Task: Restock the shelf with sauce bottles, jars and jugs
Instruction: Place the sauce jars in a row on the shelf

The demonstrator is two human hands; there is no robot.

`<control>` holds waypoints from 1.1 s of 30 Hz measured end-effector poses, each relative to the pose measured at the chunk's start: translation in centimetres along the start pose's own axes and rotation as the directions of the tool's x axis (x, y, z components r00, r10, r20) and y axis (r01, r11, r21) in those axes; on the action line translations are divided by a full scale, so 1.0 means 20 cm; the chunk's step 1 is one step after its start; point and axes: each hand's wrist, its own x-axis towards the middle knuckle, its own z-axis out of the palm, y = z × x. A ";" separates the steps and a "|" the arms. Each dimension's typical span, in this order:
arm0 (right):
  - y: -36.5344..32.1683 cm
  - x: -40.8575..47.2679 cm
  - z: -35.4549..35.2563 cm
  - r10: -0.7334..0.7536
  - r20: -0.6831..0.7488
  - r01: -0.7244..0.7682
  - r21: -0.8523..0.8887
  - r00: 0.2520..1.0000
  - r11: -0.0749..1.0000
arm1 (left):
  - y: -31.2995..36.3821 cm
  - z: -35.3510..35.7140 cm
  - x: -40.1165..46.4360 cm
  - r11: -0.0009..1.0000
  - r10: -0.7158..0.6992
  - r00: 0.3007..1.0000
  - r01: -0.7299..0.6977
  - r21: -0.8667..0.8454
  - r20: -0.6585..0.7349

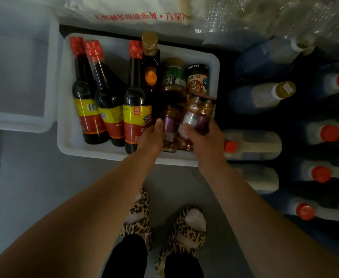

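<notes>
1. White plastic tub (68, 137) on the floor, seen from above. It holds three dark sauce bottles (96, 101) with red caps and yellow-red labels, lying side by side at its left and middle.
2. Same tub, just right of the third red cap: a taller dark bottle (149, 63) with a gold cap.
3. Right part of the tub: several jars. A green-label jar (173, 75), a black-lid jar (197, 79) with a cartoon label, and lower down jars of brownish chunky contents (count unclear, they overlap).
4. Right hand (201, 137): grip closed round a purple-label jar (197, 115), which is tilted and sits above the other jars at the tub's right side.
5. Left hand (151, 137): reaches down into the tub between the third bottle and a second purple-label jar (169, 125); thumb straight, the other fingers hidden below the hand, so I cannot tell whether this grip holds anything.
6. Right of the tub: rows of pale jugs (253, 145) with orange-red caps, on their sides against a dark background.
7. A second white tub (18, 121) at left, cut off by the frame edge; its inside shows nothing I can make out.
8. Top edge: crinkled clear plastic wrap (265, 17), blurred (red print partly legible only).
</notes>
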 end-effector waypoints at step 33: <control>-0.30 -0.33 -0.20 0.207 -0.009 -0.188 0.379 0.978 0.906 | 0.04 0.02 -0.14 0.819 -0.111 0.957 0.241 -0.521 0.269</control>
